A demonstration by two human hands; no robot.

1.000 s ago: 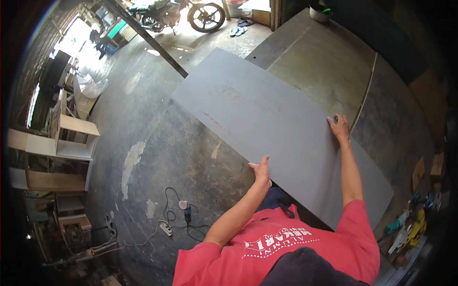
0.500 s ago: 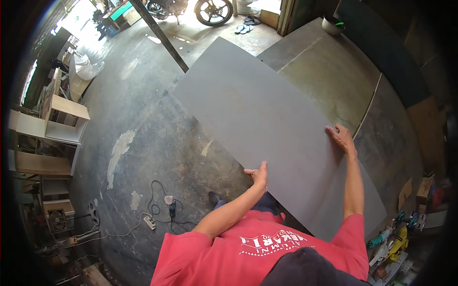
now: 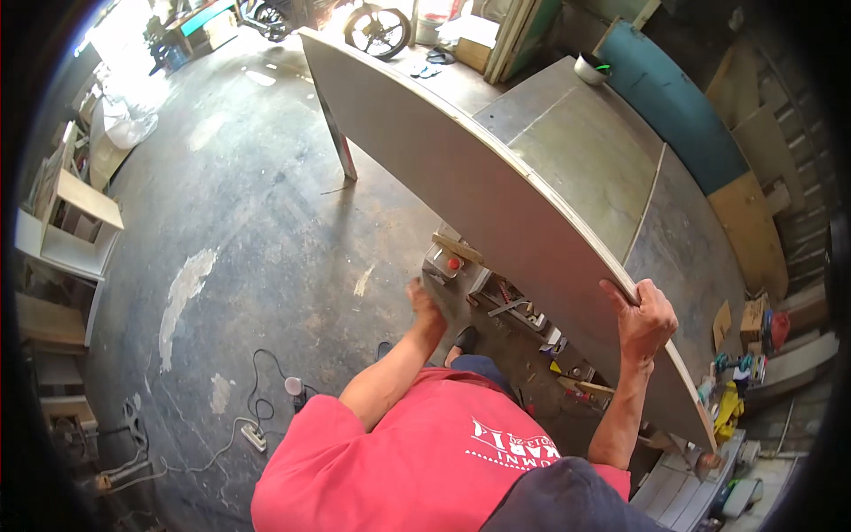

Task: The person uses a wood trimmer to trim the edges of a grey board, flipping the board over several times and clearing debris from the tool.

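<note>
A large grey board (image 3: 461,168) stands tilted up on its long edge, its pale upper edge running from the far left to the near right. My right hand (image 3: 647,321) grips that upper edge near its close end, thumb on the face toward me and fingers over the other side. Off the board, my left hand (image 3: 426,309) hangs low over the floor, smeared by motion. Beside it shows a blurred grey flat shape (image 3: 450,301); whether the hand holds it I cannot tell. Below the board is a clear container with a red cap (image 3: 454,263).
Tools lie in an open tray (image 3: 510,301) under the board. Behind it is a wide flat surface (image 3: 585,146) bearing a white bowl (image 3: 591,69). At lower left lie a corded power tool (image 3: 295,387) and a power strip (image 3: 254,436). Wooden cabinets (image 3: 84,199) line the left side.
The board has gone from lying nearly flat to tilted up on edge, uncovering the tools beneath. My left hand has let go and moved left; my right hand has moved to the raised edge.
</note>
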